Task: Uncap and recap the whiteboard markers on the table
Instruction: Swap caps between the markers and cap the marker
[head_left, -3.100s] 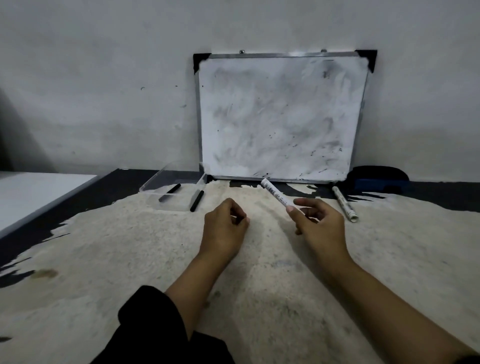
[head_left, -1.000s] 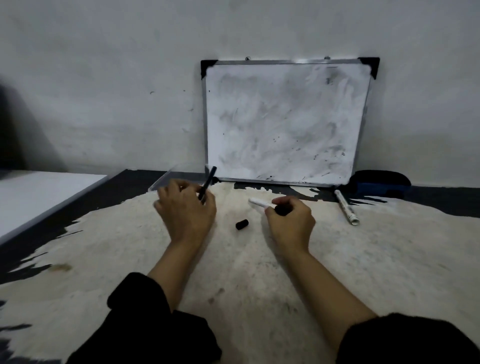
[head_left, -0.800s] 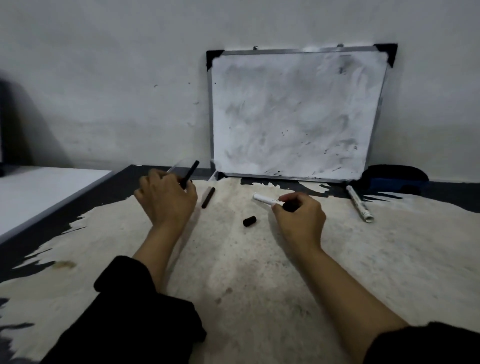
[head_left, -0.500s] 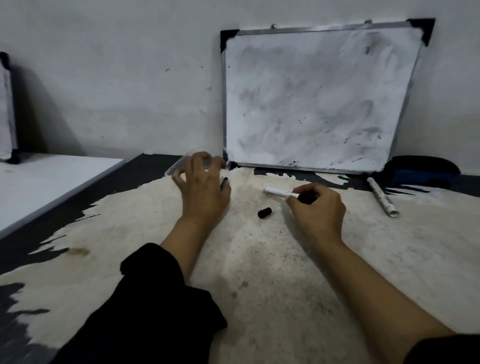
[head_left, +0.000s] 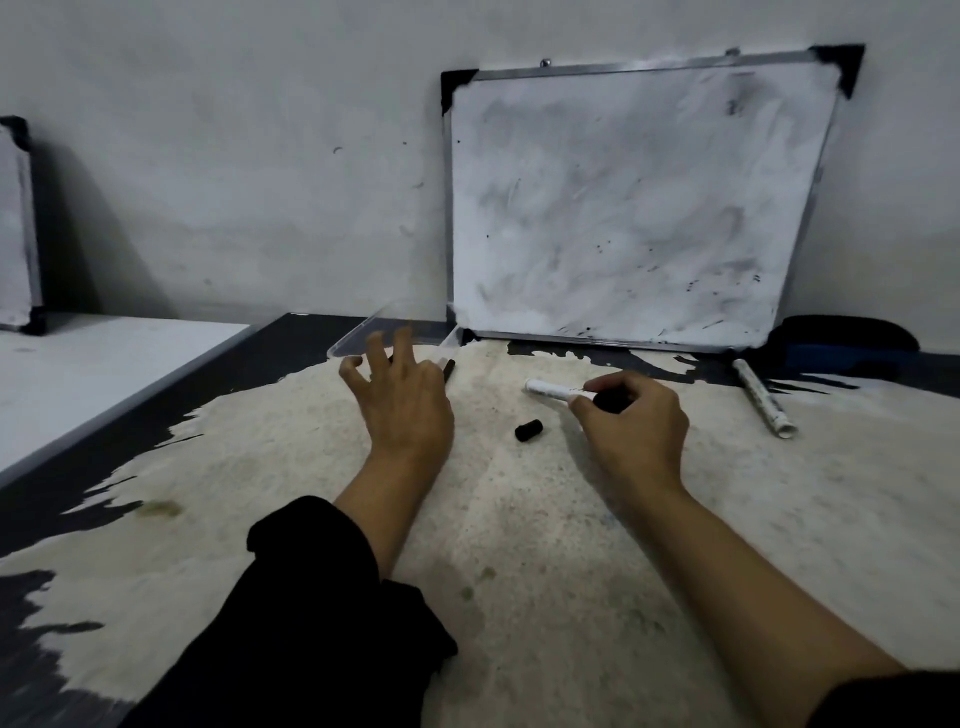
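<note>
The right hand (head_left: 631, 421) gripped a white marker (head_left: 553, 389); the left hand (head_left: 402, 400) hovered spread, empty. Its loose black cap (head_left: 529, 430), left of the marker, could roll away if knocked.

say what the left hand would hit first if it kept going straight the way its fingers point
Probably the clear plastic tray lying just past the spread fingers of the left hand. A black marker peeks out at the hand's right edge, slightly off that line; depth is uncertain.

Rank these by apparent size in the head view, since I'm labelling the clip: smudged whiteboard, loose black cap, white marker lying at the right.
1. Smudged whiteboard, leaning on the wall, though farthest away.
2. White marker lying at the right.
3. Loose black cap, smallest though nearest.
</note>
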